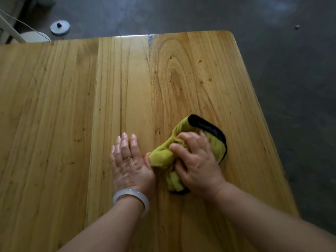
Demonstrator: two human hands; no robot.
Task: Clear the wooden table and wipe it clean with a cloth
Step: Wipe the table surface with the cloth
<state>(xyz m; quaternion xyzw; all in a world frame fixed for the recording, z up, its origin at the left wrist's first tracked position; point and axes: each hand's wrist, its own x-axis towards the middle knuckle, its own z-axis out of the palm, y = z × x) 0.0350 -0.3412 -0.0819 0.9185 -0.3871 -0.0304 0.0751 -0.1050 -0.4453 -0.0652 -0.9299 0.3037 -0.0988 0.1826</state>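
Observation:
A wooden table of pale planks fills most of the view. A yellow-green cloth with a black border lies bunched on it right of centre. My right hand grips the cloth from above, fingers curled into its folds. My left hand rests flat on the wood just left of the cloth, fingers straight, thumb touching the cloth's edge. Several small amber droplets sit on the table toward its far right corner.
The table's far edge and rounded right corner border a dark grey floor. On the floor beyond the far left edge lie a round metal lid and a white object with a thin cord.

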